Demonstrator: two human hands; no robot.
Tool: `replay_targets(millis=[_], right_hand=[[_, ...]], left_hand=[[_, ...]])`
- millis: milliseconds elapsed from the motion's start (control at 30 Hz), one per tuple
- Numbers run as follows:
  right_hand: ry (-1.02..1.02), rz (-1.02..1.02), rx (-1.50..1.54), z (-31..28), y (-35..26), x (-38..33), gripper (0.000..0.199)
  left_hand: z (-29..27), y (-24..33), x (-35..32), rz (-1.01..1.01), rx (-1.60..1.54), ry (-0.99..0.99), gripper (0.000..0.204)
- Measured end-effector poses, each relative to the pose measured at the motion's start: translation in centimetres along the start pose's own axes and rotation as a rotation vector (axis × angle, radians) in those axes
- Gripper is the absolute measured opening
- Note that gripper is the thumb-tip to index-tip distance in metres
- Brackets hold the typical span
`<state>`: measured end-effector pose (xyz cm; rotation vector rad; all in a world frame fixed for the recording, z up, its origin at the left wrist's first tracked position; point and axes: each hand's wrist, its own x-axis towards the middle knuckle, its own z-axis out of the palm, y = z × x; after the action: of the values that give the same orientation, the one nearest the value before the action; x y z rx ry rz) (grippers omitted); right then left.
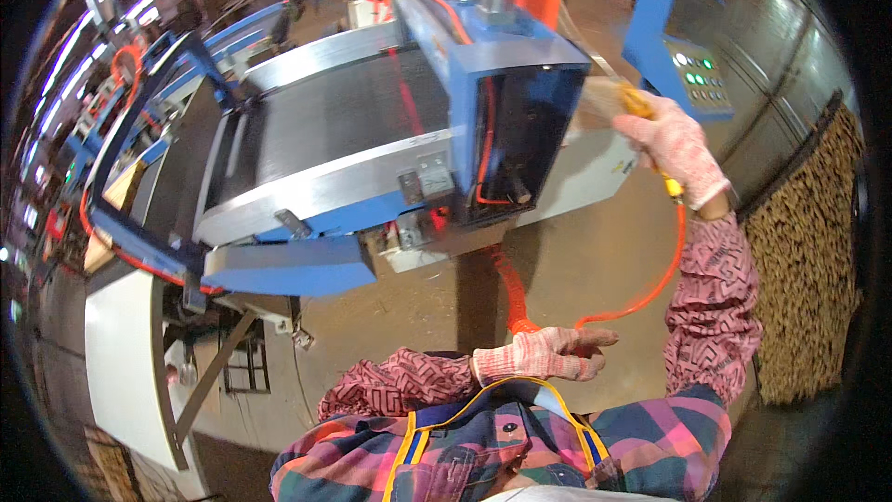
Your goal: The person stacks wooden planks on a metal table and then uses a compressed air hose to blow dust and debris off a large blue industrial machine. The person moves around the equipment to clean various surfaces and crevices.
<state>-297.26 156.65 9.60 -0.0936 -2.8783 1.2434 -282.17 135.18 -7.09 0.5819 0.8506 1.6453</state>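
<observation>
My right hand (680, 149), in a pinkish-white knit glove, is raised at the right and wrapped round a yellow air blow gun (636, 100). Its thin nozzle points up and left, past the end of the blue machine head (520, 121). From the gun's lower end an orange air hose (658, 290) curves down toward my waist. There my left hand (544, 354), gloved alike, is closed round a part of the hose, with the index finger stretched to the right. Orange shows between its fingers; the rest of the grip is hidden.
A dark conveyor belt (348, 107) with metal side rails runs through the blue machine. A blue control panel (701, 74) with lit buttons stands at the far right. Stacked wooden strips (804, 260) line the right side. A white panel (125, 363) stands at the lower left.
</observation>
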Motion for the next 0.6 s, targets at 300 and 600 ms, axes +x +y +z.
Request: replay_targets(millis=[300, 600], right_hand=[[0.325, 0.311, 0.957, 9.2, 22.9, -4.0, 0.021], [0.046, 0.568, 0.365, 16.7, 24.2, 4.6, 0.030]], left_hand=[[3.5, -4.2, -6.5, 0.079, 0.350, 0.651, 0.064], [3.1, -7.8, -0.1, -0.008, 0.137, 0.777, 0.057]])
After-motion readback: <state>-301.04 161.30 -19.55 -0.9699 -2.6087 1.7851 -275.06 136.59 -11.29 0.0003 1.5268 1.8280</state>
